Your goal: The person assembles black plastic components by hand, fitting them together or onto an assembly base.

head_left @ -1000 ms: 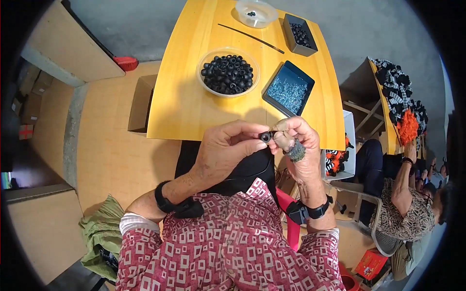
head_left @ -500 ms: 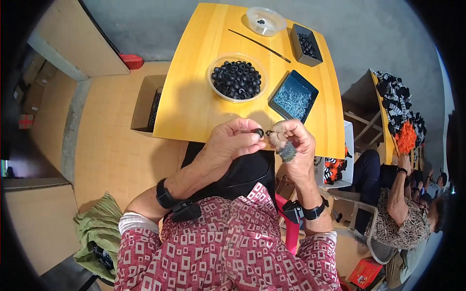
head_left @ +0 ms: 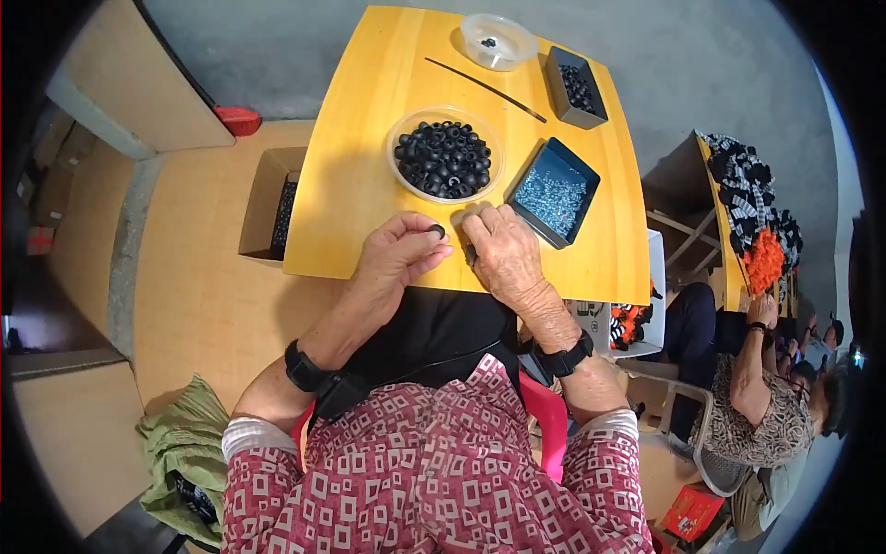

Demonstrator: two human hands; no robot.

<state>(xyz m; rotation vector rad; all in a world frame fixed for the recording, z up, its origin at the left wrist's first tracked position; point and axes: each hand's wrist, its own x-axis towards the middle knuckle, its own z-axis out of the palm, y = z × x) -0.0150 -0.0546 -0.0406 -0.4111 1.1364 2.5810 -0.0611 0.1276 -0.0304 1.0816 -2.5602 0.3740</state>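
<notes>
Between the thumb and fingertips of my left hand (head_left: 395, 258) is a small black ring-like piece (head_left: 437, 230). This hand is over the table's near edge. My right hand (head_left: 508, 251) is beside it, back upward, fingers curled down toward the tabletop; a bit of something dark shows by the thumb, and what the fingers hold is hidden. Just beyond both hands is a clear round bowl (head_left: 395, 174) heaped with black hollow pieces (head_left: 445, 157). To the right of the bowl, a dark rectangular tray (head_left: 585, 214) contains many tiny bluish shiny bits (head_left: 551, 194).
Farther back on the yellow table (head_left: 369, 83) are a thin dark stick (head_left: 484, 89), a clear tub (head_left: 499, 46) and a grey box (head_left: 579, 115) of dark pieces. Cardboard boxes flank the table. At right sits another person (head_left: 766, 388), a hand at an orange fluffy item (head_left: 764, 261).
My hands have moved apart. The right one has turned over and lowered toward the table, hiding the grey fuzzy bit seen at its fingers. The left has shifted left, keeping the black piece.
</notes>
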